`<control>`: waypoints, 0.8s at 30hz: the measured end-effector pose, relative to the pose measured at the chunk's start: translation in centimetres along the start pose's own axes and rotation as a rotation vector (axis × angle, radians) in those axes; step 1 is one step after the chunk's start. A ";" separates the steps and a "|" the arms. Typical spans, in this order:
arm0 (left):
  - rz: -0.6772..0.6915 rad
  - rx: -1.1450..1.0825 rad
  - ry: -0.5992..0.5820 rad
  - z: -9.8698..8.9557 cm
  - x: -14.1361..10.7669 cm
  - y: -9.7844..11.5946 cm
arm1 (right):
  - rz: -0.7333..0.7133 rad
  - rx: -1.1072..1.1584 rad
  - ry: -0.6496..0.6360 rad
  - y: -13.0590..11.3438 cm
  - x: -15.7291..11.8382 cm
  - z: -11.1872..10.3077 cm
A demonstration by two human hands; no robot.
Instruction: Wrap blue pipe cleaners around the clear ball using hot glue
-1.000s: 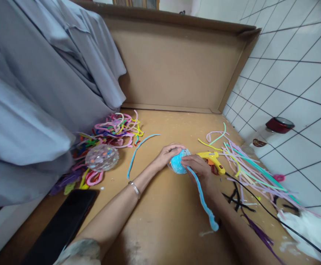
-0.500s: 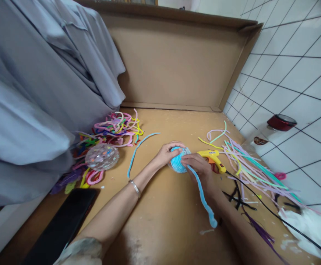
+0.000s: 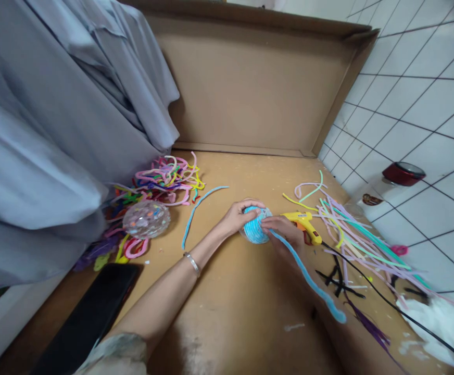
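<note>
At the middle of the table is a rounded clear piece wrapped in rows of blue pipe cleaner [image 3: 255, 229]. My left hand [image 3: 243, 214] grips it from the left, thumb on top and fingers round the far side. On its right side, my right hand [image 3: 285, 232] pinches a loose blue pipe cleaner [image 3: 309, 278], close to the wrapped surface. The strand's free end trails toward me over my right forearm. Just beyond my right hand lies a yellow glue gun [image 3: 303, 223], its nozzle partly hidden by the hand.
A single blue pipe cleaner [image 3: 194, 208] lies left of my hands. Farther left are a clear patterned ball [image 3: 147, 219], a tangled pipe cleaner pile [image 3: 168, 179] and a black phone [image 3: 92, 317]. Pipe cleaners [image 3: 362, 237], a black cord [image 3: 383, 292] and a red-lidded jar [image 3: 402, 174] are right.
The loose pipe cleaner's free end has swung to the right, across my right forearm. Both hands keep their hold on the wrapped piece, and the view has shifted slightly.
</note>
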State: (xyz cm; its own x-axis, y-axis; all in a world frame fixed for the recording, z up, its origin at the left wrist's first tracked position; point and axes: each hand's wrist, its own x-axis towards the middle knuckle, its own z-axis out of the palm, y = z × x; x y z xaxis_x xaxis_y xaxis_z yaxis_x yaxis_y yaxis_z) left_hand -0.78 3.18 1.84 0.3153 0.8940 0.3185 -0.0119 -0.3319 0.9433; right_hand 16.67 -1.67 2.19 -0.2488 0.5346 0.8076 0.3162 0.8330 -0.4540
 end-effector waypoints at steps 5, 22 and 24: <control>-0.003 -0.001 -0.011 0.0 -0.1 0.2 | -0.017 0.005 -0.055 0.2 -0.1 -0.3; 0.028 0.030 -0.023 0.0 -0.1 0.6 | -0.056 -0.050 -0.097 -0.4 -0.2 -0.6; 0.009 0.027 -0.022 0.1 -0.1 0.8 | -0.045 -0.051 -0.095 -0.2 -0.3 -0.5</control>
State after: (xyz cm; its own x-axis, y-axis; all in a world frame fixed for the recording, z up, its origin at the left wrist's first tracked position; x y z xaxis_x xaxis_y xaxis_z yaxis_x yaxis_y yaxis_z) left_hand -0.77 2.79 2.59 0.3357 0.8842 0.3247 0.0108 -0.3483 0.9373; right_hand 17.16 -2.09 2.27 -0.3490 0.5097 0.7864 0.3484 0.8496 -0.3960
